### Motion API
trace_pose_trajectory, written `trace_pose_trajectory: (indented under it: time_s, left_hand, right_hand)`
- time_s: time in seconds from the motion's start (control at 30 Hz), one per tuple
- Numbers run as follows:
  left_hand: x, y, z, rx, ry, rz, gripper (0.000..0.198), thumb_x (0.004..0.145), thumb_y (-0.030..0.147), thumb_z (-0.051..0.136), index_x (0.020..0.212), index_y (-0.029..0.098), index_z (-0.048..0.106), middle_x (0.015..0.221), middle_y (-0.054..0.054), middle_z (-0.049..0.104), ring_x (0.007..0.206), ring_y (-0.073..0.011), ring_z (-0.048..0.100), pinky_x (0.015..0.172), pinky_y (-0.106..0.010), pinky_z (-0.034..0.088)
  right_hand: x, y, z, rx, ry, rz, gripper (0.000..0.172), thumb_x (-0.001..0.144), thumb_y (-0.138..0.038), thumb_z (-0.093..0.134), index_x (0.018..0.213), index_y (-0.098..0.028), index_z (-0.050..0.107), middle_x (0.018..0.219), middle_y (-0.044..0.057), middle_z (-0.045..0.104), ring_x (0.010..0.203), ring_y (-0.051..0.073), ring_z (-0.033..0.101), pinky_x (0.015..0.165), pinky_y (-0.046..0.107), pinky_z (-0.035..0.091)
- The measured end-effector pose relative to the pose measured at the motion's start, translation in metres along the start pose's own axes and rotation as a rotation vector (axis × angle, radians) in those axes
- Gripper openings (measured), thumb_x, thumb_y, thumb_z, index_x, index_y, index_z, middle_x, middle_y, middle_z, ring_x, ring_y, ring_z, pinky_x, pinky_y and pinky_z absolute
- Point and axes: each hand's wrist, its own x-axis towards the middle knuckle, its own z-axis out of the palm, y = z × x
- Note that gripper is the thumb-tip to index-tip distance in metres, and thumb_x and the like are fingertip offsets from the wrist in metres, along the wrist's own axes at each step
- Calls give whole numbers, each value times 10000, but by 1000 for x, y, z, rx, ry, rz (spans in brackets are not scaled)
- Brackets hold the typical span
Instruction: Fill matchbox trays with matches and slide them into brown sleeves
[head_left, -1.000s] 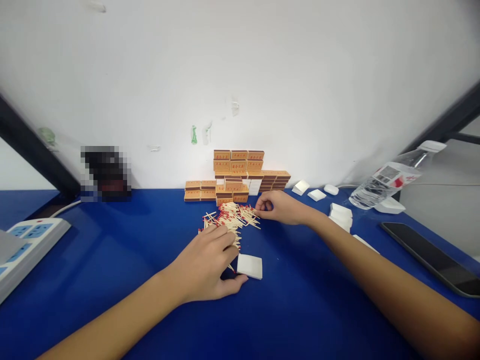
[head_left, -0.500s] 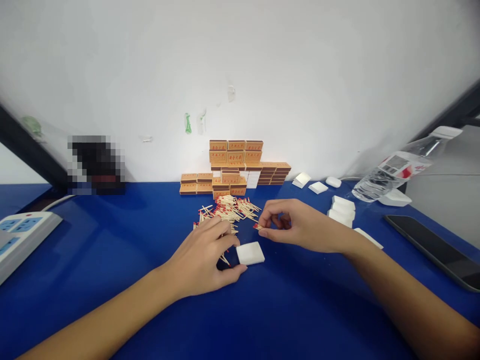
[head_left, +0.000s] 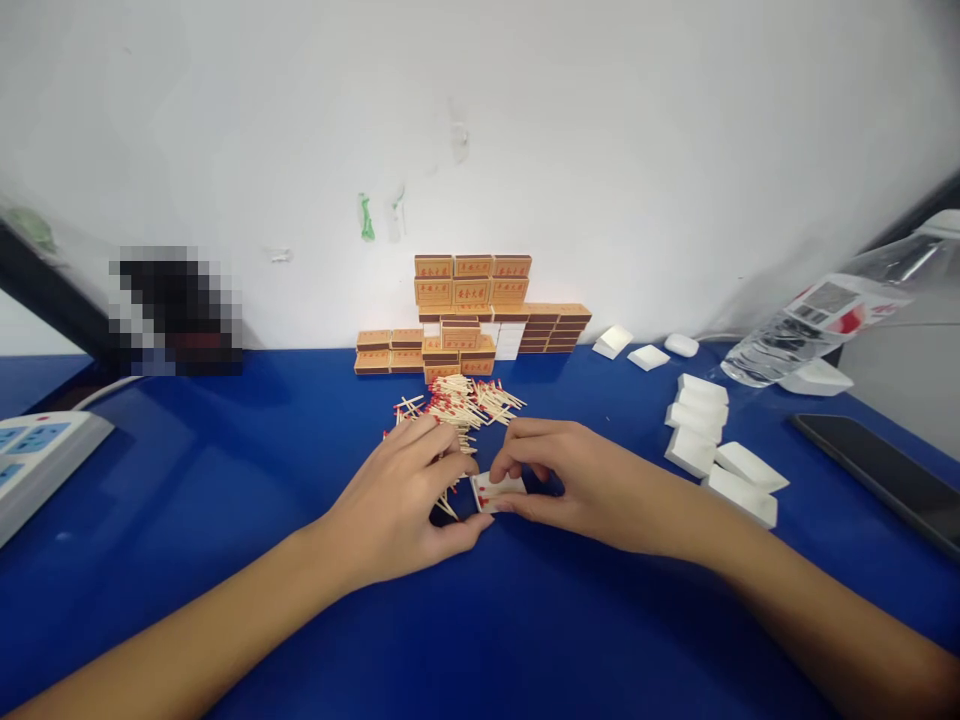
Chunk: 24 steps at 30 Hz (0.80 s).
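A loose pile of red-tipped matches (head_left: 461,403) lies on the blue table (head_left: 225,480). Just in front of it sits a small white matchbox tray (head_left: 495,491) with a few red match heads showing inside. My left hand (head_left: 401,500) rests beside the tray's left end, fingers curled over some matches and thumb against the tray. My right hand (head_left: 577,480) is closed over the tray from the right, fingertips pinched at its top edge. What my right fingers pinch is too small to see clearly.
Orange matchboxes (head_left: 472,310) are stacked against the white wall. Several empty white trays (head_left: 712,440) lie at the right, near a tipped plastic bottle (head_left: 817,320) and a dark phone (head_left: 877,480). A power strip (head_left: 37,460) sits at the left edge.
My right hand came back from the match pile toward me and down onto the white tray. The left hand barely moved. The view tilted down a little.
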Motion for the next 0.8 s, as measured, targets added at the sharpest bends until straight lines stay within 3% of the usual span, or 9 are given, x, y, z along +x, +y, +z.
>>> trace_pose_trajectory:
  time_s: [0.07, 0.17, 0.23, 0.33, 0.43, 0.53, 0.67, 0.8]
  left_hand:
    - [0, 0, -1, 5, 11, 12, 233, 884, 346, 757, 1033, 176, 701, 964, -62, 633, 915, -239, 559, 824, -414, 481]
    - [-1, 0, -1, 12, 22, 26, 240, 868, 328, 771, 1037, 170, 704, 952, -60, 630, 910, -241, 560, 821, -415, 482]
    - [-2, 0, 0, 7, 24, 32, 252, 860, 326, 777, 1046, 170, 707, 944, -57, 626, 903, -240, 559, 814, -412, 482]
    - [-3, 0, 1, 0, 18, 42, 259, 865, 331, 770, 1057, 167, 709, 933, -59, 619, 904, -244, 561, 806, -411, 484]
    - [-4, 0, 2, 11, 9, 48, 252, 876, 337, 754, 1055, 165, 709, 940, -65, 623, 909, -250, 565, 800, -415, 484]
    - [-5, 0, 2, 20, 3, 52, 252, 883, 351, 745, 1049, 165, 706, 948, -69, 625, 909, -254, 563, 795, -417, 484]
    - [-5, -1, 2, 25, 1, 51, 245, 890, 356, 738, 1045, 168, 706, 929, -69, 620, 907, -256, 562, 789, -411, 482]
    - [-4, 0, 2, 33, 6, 68, 238, 901, 355, 726, 1042, 164, 710, 921, -69, 620, 899, -252, 563, 799, -413, 481]
  right_hand:
    - [2, 1, -2, -17, 26, -5, 90, 956, -295, 686, 950, -235, 752, 884, 23, 693, 770, 165, 620, 695, 295, 469]
    - [6, 12, -5, -84, 181, 42, 161, 976, -308, 636, 874, -230, 733, 764, 8, 649, 682, 157, 570, 647, 297, 435]
    - [10, 24, -5, -147, 303, 97, 149, 968, -316, 635, 894, -225, 726, 786, 12, 644, 673, 157, 551, 649, 306, 429]
    - [15, 44, -2, -225, 379, 129, 187, 936, -375, 679, 1017, -213, 726, 909, 43, 662, 747, 182, 584, 715, 332, 464]
    - [24, 55, 0, -301, 382, 110, 325, 909, -441, 713, 1113, -187, 711, 1030, 96, 674, 907, 243, 631, 816, 377, 498]
    - [37, 57, -1, -356, 348, 140, 320, 922, -456, 691, 1072, -175, 726, 1034, 118, 693, 971, 275, 643, 859, 404, 499]
    - [52, 58, -7, -350, 310, 286, 245, 924, -426, 673, 889, -192, 740, 924, 92, 737, 846, 254, 656, 733, 377, 477]
    - [53, 63, -9, -331, 261, 303, 174, 909, -364, 687, 846, -210, 735, 851, 50, 748, 757, 213, 650, 648, 335, 434]
